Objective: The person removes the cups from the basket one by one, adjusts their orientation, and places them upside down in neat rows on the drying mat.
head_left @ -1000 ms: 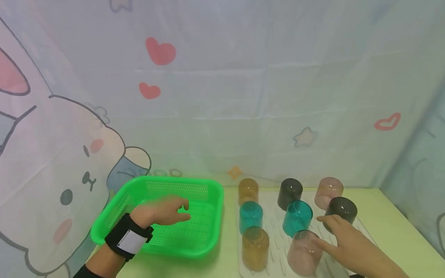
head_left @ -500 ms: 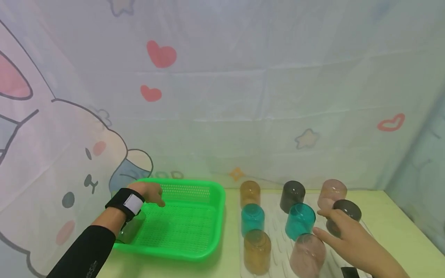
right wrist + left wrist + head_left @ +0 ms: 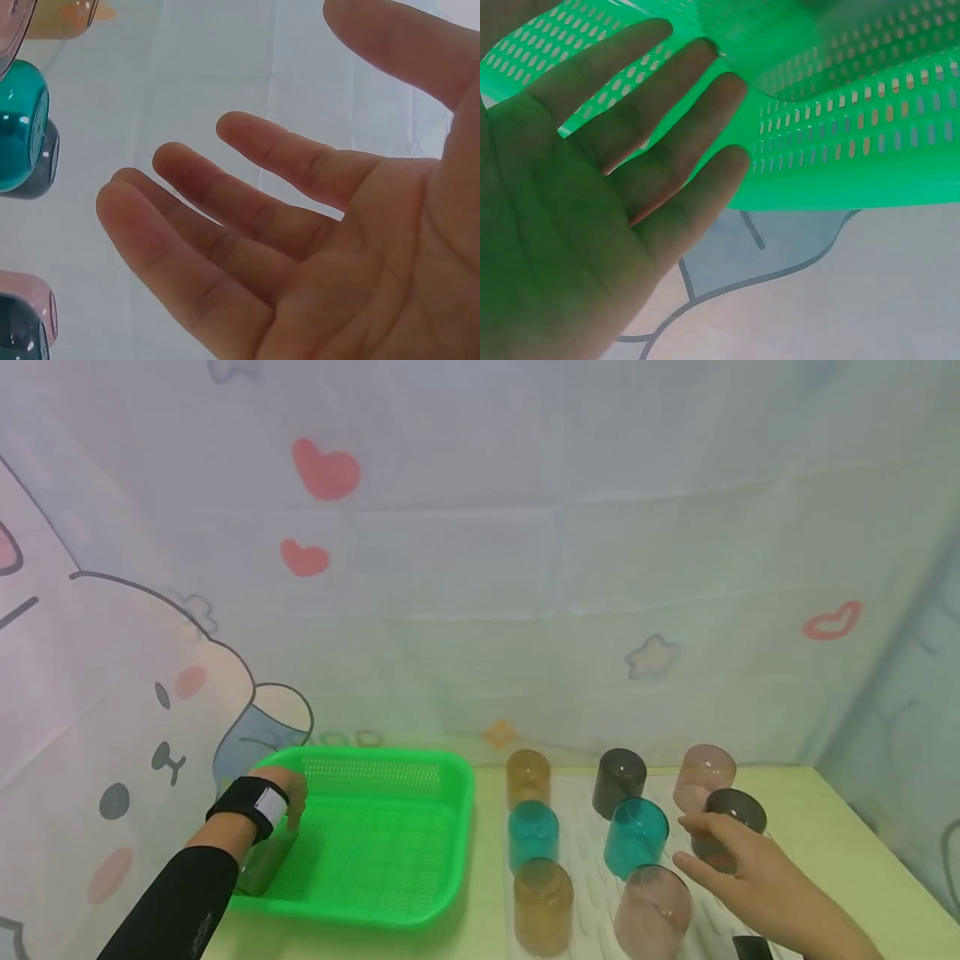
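Observation:
My left hand (image 3: 291, 793) is inside the left end of a green plastic basket (image 3: 442, 893). In the left wrist view its fingers are extended and spread, with nothing in the palm. A see-through glass cup (image 3: 262, 862) lies in the basket under that wrist; the fingertips are close to it, and whether they touch I cannot tell. My right hand (image 3: 757, 868) hovers with loosely bent fingers, holding nothing, above upturned cups. Nearest to it are a dark grey cup (image 3: 738, 810), a pink cup (image 3: 654, 910) and a teal cup (image 3: 637, 837).
The cups stand on a white ridged mat (image 3: 588, 893) at right. Others there are amber cups (image 3: 543, 906) (image 3: 528, 777), a second teal cup (image 3: 533, 835), a grey cup (image 3: 619, 783) and a pink cup (image 3: 705, 774). A printed curtain (image 3: 465, 568) hangs behind the yellow table (image 3: 847, 852).
My left hand has moved left, from over the basket's middle to its left end, and the glass cup under the wrist has come into view. My right hand has hardly moved.

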A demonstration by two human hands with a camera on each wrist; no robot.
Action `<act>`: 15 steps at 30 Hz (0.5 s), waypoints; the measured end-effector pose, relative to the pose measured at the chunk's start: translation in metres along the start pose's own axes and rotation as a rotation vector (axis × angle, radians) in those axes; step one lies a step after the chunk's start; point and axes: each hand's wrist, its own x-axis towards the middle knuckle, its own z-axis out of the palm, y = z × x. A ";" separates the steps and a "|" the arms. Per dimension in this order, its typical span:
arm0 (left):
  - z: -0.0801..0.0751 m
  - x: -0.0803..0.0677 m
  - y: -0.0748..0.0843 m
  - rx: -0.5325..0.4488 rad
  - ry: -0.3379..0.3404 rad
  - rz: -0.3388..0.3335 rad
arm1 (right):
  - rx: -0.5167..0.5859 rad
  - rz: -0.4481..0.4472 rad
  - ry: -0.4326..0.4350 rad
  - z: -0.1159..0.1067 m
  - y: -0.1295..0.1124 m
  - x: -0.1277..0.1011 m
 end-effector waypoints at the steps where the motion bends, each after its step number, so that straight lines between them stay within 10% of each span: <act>1: 0.002 -0.001 -0.001 -0.003 0.010 -0.008 | 0.010 0.011 -0.009 0.001 -0.001 -0.001; 15: 0.014 -0.037 0.011 -0.058 0.150 0.048 | 0.030 -0.080 0.029 0.006 -0.007 -0.004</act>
